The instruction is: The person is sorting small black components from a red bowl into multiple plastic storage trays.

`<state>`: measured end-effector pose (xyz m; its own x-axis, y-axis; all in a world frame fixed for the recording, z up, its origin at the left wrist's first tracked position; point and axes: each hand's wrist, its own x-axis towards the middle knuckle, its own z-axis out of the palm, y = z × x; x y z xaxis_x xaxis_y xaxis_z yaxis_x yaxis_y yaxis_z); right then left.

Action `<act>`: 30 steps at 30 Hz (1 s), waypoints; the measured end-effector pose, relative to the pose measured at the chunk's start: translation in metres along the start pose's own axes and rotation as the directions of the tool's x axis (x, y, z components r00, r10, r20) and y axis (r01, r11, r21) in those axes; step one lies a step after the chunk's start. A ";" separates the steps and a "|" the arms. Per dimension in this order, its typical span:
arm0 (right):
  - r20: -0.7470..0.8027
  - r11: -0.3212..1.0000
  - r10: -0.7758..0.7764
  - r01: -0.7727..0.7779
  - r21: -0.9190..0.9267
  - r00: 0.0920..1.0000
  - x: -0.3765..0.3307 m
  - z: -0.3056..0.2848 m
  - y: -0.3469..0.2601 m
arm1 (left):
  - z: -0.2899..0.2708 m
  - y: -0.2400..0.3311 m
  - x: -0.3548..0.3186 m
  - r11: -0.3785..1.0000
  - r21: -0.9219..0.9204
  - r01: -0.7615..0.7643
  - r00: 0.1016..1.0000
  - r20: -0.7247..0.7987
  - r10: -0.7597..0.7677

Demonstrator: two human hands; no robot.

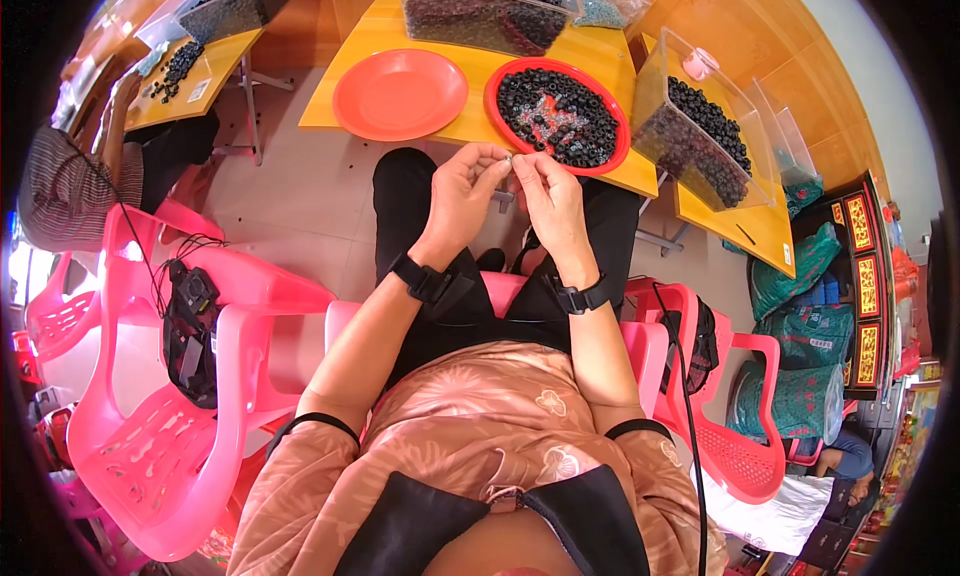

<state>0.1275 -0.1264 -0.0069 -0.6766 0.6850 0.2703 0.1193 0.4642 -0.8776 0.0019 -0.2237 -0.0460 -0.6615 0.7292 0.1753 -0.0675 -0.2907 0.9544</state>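
My left hand [458, 204] and my right hand [556, 208] meet over my lap, just in front of the table's near edge. Both are closed in a pinch, fingertips almost touching. Between them shows a tiny pale piece [511, 159], too small to name. Right behind my right hand, a red plate [490, 104] holds many small black ring-shaped parts [590, 111] and small clear pieces [548, 126] in the middle. To its left lies an orange-red plate [400, 94] with a bare surface.
A clear bin [480, 21] of black parts stands at the back of the yellow table [350, 36]. Another clear bin [690, 141] stands at the right. Pink chairs [230, 376] flank me, one bearing a black bag [190, 326]. Another person [75, 186] sits far left.
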 end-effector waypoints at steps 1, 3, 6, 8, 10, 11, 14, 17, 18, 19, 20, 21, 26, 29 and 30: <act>0.034 0.997 0.038 -0.040 0.069 0.999 0.001 0.000 0.003 | 0.000 -0.003 0.001 0.999 0.008 -0.032 0.999 0.006 0.032; 0.069 0.987 0.074 -0.083 0.137 0.995 0.002 0.000 0.007 | 0.001 -0.003 0.000 0.998 0.016 -0.064 0.998 0.014 0.064; 0.116 0.940 0.087 -0.120 0.319 0.989 0.002 -0.002 0.010 | 0.003 0.006 -0.004 0.996 0.056 -0.075 0.997 0.039 0.073; 0.108 0.924 0.081 -0.115 0.365 0.991 0.000 -0.001 0.009 | 0.003 0.008 -0.005 0.999 -0.017 -0.049 0.998 0.035 0.049; 0.091 0.946 0.087 -0.111 0.304 0.992 -0.002 0.000 0.003 | 0.002 0.006 -0.004 0.998 -0.046 -0.032 0.999 0.020 0.033; 0.071 0.964 0.094 -0.108 0.241 0.993 -0.002 0.000 0.001 | 0.001 0.004 -0.003 0.997 -0.076 -0.015 1.000 0.008 0.016; 0.054 0.949 0.106 -0.117 0.293 0.993 -0.002 -0.004 0.004 | 0.004 0.010 -0.006 0.998 -0.022 -0.053 0.998 0.025 0.054; 0.141 0.802 0.195 -0.240 0.547 0.971 -0.001 -0.004 0.007 | 0.004 0.008 -0.007 0.993 0.038 -0.112 0.993 0.051 0.110; 0.141 0.802 0.194 -0.240 0.547 0.971 -0.001 -0.005 0.009 | 0.004 0.007 -0.007 0.993 0.037 -0.113 0.993 0.050 0.111; 0.154 0.793 0.195 -0.248 0.556 0.969 -0.001 -0.006 0.011 | 0.005 0.005 -0.008 0.989 0.064 -0.135 0.990 0.043 0.133; 0.167 0.784 0.195 -0.256 0.565 0.966 -0.002 -0.006 0.013 | 0.005 0.003 -0.008 0.983 0.090 -0.157 0.987 0.037 0.155; 0.166 0.784 0.195 -0.255 0.566 0.967 -0.002 -0.006 0.014 | 0.006 0.003 -0.008 0.983 0.090 -0.158 0.987 0.038 0.155; 0.020 0.902 0.117 -0.115 0.417 0.993 -0.006 0.001 0.009 | 0.005 0.004 -0.008 0.997 0.002 -0.071 0.997 -0.006 0.071; -0.042 0.925 0.077 -0.055 0.377 0.996 -0.011 0.009 0.001 | 0.004 0.003 -0.008 0.995 -0.100 -0.012 1.000 -0.008 0.011; -0.080 0.942 0.045 -0.015 0.335 0.996 -0.011 0.009 -0.001 | 0.003 0.002 -0.008 0.995 -0.100 -0.012 1.000 -0.007 0.012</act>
<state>0.1282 -0.1400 -0.0127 -0.6105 0.7476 0.2616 -0.1203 0.2390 -0.9636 0.0092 -0.2282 -0.0448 -0.6676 0.7212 0.1848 -0.1334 -0.3601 0.9233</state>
